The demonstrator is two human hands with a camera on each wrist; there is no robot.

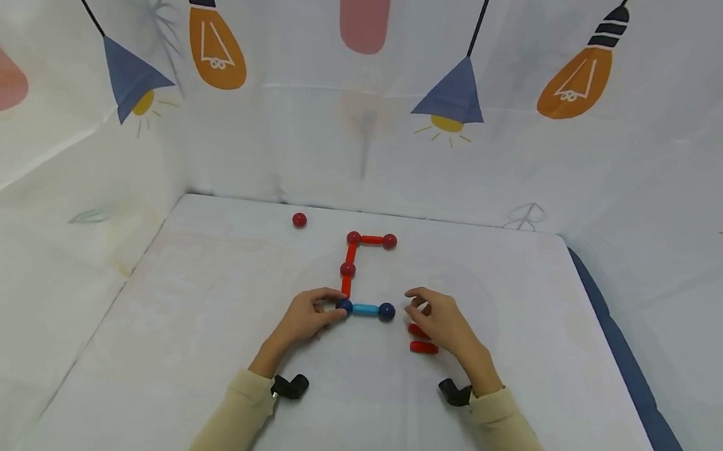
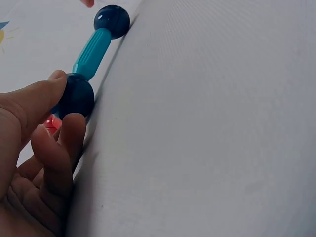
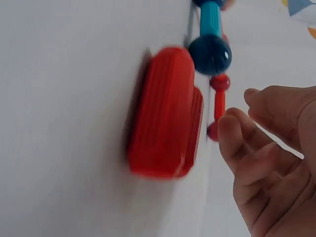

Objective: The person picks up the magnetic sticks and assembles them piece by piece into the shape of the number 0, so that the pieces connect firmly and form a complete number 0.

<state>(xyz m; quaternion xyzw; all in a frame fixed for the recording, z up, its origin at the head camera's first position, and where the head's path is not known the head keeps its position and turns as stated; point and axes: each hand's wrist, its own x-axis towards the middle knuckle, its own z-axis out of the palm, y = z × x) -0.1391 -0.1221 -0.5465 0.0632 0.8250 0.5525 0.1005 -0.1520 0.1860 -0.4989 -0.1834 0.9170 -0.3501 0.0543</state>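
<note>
My left hand (image 1: 305,314) pinches a dark blue ball (image 2: 78,96) between thumb and fingers at the near left corner of a ball-and-rod figure on the table. From that ball a light blue rod (image 1: 365,310) runs right to a second dark blue ball (image 1: 386,312). Red rods (image 1: 351,254) and red balls (image 1: 348,269) lead away from the corner, then turn right at the far end. Just right of the figure hovers my right hand (image 1: 447,322), fingers loosely bent and holding nothing. Two loose red rods (image 3: 165,116) lie side by side near it, partly covered in the head view.
A single red ball (image 1: 299,220) lies near the back edge of the white table (image 1: 218,271). Behind the table hangs a white sheet (image 1: 279,134) printed with lamps and bulbs. Dark blue material (image 1: 622,345) shows along the right edge.
</note>
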